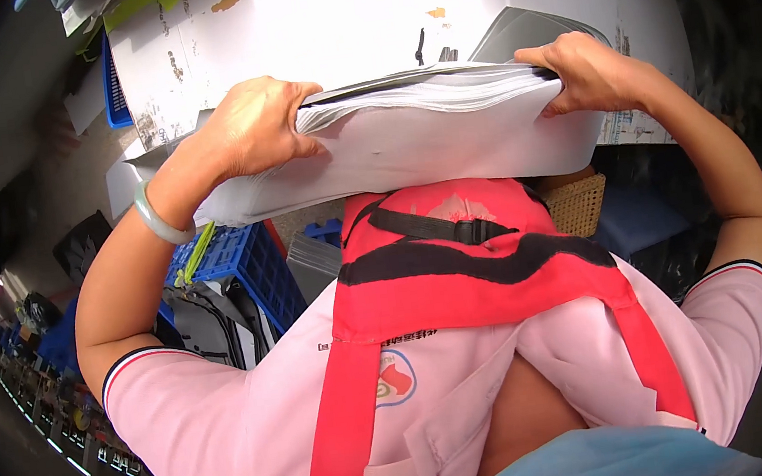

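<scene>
Between my two hands is a thick stack of thin white sheets (445, 141), with thin dark edges along its top. My left hand (260, 125) is closed on the stack's left end, thumb on the near face and fingers over the far side. At the other end my right hand (590, 73) grips it in the same way. The stack is tilted up at the near edge of the white worktable (281, 24), in front of my red apron (472, 293). Fingertips on the far side are hidden behind the sheets.
Dark grey sheets (538, 30) lie on the table beyond my right hand. Below left stands a blue plastic crate (263, 275) with grey and black pieces beside it. A woven cane seat (576, 204) shows under the stack. Another blue basket (114, 85) is at the table's left side.
</scene>
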{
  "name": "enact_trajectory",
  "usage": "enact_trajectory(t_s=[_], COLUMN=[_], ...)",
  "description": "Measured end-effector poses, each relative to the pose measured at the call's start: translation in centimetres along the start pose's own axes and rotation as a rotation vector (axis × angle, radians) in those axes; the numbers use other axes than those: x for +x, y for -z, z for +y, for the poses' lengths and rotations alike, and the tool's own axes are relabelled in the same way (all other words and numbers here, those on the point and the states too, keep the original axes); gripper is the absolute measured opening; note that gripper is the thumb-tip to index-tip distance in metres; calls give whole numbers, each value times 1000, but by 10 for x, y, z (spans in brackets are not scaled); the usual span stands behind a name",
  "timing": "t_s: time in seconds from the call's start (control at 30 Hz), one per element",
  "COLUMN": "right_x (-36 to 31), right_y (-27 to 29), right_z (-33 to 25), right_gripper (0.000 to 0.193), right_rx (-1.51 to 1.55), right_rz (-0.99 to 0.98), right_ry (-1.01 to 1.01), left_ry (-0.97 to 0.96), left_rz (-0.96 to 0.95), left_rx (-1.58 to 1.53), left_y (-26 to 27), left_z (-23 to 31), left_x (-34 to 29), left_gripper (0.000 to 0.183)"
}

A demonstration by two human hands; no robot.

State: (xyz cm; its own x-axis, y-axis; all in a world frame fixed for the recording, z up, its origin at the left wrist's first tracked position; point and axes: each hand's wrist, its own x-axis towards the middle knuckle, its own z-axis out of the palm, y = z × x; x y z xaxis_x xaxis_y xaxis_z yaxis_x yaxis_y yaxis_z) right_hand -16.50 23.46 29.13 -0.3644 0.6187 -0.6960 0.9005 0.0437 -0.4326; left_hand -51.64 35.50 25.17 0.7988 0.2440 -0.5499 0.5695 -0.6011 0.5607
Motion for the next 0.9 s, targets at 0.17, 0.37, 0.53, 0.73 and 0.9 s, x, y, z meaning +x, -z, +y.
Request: enact_trajectory(t_s=[0.17,0.37,0.53,0.73,0.9], right_x=[-47,-74,-66,20,65], right_y=[37,76,25,-85,-155], right_z=[-43,-39,-24,-21,-32], right_gripper=[61,69,66,18,11], right_rx=[-45,-54,-401,-791,-972], right_rz=[-75,189,412,709,533], right_ry=[-28,145,136,386,405], left_ry=[12,347,64,160,329], left_rz=[131,88,909,934,944], left_rx=[6,317,639,351,256], left_y=[35,94,-8,-152,-249], left_z=[45,99,32,-20,-39], left_x=[-52,-85,-83,-38,-30], left_gripper=[47,47,58,44,56])
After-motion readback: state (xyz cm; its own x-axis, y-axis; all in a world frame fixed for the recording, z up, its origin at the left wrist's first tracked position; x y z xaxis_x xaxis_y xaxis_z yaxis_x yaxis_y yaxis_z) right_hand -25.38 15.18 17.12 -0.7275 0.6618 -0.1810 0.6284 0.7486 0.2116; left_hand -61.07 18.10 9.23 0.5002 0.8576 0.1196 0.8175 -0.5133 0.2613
